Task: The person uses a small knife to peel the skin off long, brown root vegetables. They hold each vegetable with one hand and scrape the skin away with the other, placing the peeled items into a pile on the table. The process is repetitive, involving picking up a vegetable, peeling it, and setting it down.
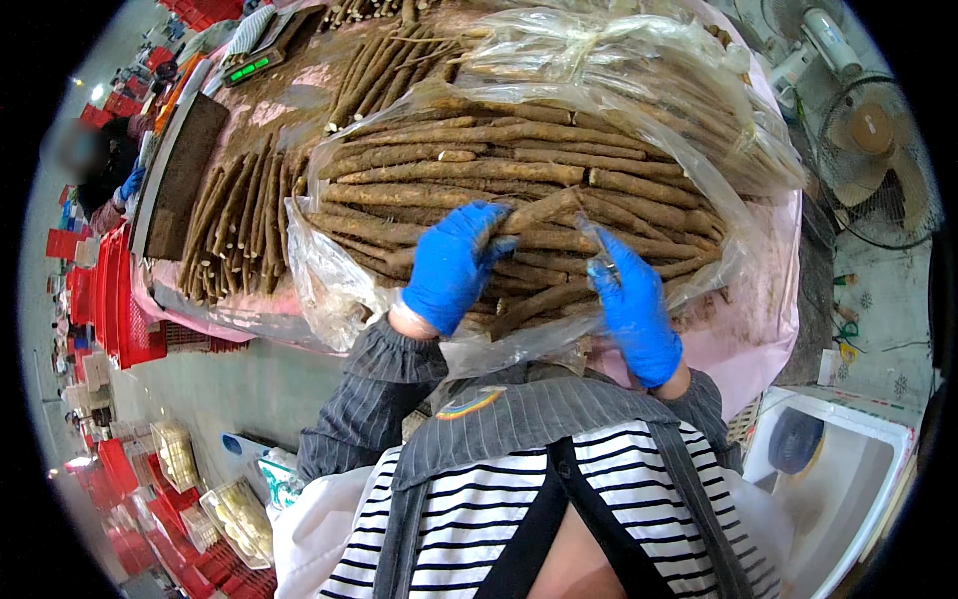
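Note:
My left hand [456, 266], in a blue glove, grips one end of a long brown root [542, 212] above the pile. Close to the root's other end is my right hand [629, 299], also gloved in blue, its thumb and fingers around a small thing too blurred to name. Beneath both hands, many long brown roots [449, 171] lie roughly side by side in an opened clear plastic bag [325, 262]. The bag rests on a table with a pink cover [763, 299].
Bundles of thinner roots [243, 217] lie at left beside a brown board [187, 180]. A scale [251, 69] stands at the upper left, near a person's blue-gloved hand [132, 183]. Another filled plastic bag [636, 67] lies behind. Fans [872, 150] and a white foam box [846, 419] are at right.

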`<state>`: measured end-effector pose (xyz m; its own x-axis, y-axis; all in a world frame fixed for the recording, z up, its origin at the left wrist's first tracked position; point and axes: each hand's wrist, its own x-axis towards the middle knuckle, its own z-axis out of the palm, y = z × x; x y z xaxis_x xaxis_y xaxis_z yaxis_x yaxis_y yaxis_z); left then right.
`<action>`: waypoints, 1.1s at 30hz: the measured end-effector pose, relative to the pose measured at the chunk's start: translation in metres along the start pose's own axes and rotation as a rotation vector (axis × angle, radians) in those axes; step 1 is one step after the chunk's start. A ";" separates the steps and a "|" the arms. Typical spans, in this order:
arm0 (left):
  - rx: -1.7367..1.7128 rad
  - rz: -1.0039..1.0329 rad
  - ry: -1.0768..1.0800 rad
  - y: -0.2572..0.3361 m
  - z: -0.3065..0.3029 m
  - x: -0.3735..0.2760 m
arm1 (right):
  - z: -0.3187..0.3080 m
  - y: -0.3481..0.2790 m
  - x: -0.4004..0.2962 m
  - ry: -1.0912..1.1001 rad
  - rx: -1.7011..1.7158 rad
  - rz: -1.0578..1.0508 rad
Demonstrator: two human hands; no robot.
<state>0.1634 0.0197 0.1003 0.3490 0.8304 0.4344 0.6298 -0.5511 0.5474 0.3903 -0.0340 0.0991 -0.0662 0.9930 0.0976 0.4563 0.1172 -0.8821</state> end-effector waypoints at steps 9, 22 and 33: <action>-0.171 -0.232 -0.045 -0.003 0.006 -0.001 | -0.012 -0.015 0.021 -0.131 -0.003 0.100; -0.258 -0.260 -0.046 -0.003 0.004 -0.002 | -0.011 -0.021 0.018 -0.101 -0.150 -0.009; -0.362 -0.293 -0.052 -0.010 -0.001 0.004 | 0.001 -0.024 0.034 -0.039 -0.229 -0.075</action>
<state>0.1579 0.0288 0.0971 0.2327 0.9532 0.1932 0.4277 -0.2787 0.8599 0.3763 -0.0034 0.1226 -0.1396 0.9807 0.1372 0.6381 0.1950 -0.7449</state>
